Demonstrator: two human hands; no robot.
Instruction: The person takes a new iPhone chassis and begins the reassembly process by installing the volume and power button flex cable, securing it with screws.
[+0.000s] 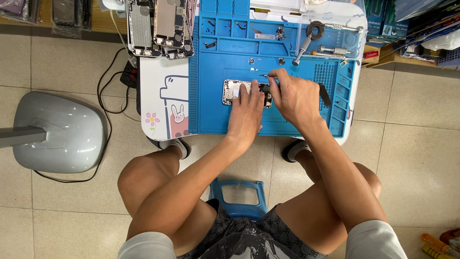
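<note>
Boxes (pixel 378 17), blue-green and upright, stand at the top right by the surface (pixel 160 103). An open phone (pixel 239 92) lies on the blue mat (pixel 211 115). The left hand (pixel 247 115) rests flat on it, fingers out. The right hand (pixel 294 98) pinches a thin tool (pixel 264 76) just above the phone.

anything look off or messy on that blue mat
Nothing looks damaged or spilled. Small metal screws and brackets lie loose on the blue silicone work mat above the opened smartphone, outside the tray compartments. The left hand steadies the phone; the right hand works at its top edge.
</note>
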